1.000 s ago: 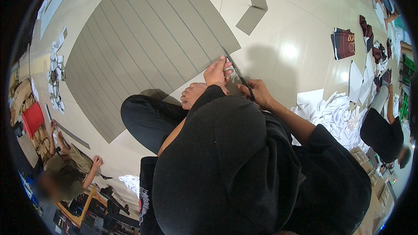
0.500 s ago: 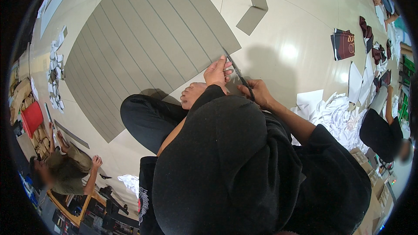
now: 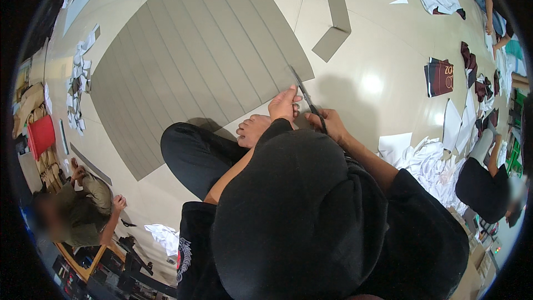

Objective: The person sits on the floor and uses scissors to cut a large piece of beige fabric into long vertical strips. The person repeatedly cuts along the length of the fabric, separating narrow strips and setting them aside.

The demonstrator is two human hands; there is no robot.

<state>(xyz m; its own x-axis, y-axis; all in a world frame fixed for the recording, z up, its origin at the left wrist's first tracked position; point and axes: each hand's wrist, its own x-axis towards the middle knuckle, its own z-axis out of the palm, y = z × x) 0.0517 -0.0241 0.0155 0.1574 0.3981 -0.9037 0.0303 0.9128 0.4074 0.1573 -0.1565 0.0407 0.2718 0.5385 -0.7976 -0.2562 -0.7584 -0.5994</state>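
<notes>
A large grey-brown sheet point(image 3: 211, 50) with dark parallel lines lies on the floor in front of me. My left hand point(image 3: 285, 104) pinches its near edge, close to the right corner. In my right hand point(image 3: 331, 125) are dark-handled scissors point(image 3: 312, 104), my fingers around the handles. The blades point away from me and lie at the sheet's edge along the outermost line, just right of my left fingers. Whether the blades are parted is hard to see. My bare foot point(image 3: 254, 129) rests beside the sheet's near edge.
A bent strip point(image 3: 331, 43) of the same material lies beyond the sheet's right corner. White crumpled cloth point(image 3: 425, 164) is piled at right, near a dark red printed folded piece point(image 3: 440, 78). White scraps point(image 3: 79, 86) lie at left. Co-workers sit left point(image 3: 83, 211) and right point(image 3: 480, 183).
The whole view has shifted slightly, so the floor things sit a little lower and to the right. The scissor blades reach further along the line into the sheet. Both hands keep their grips.
</notes>
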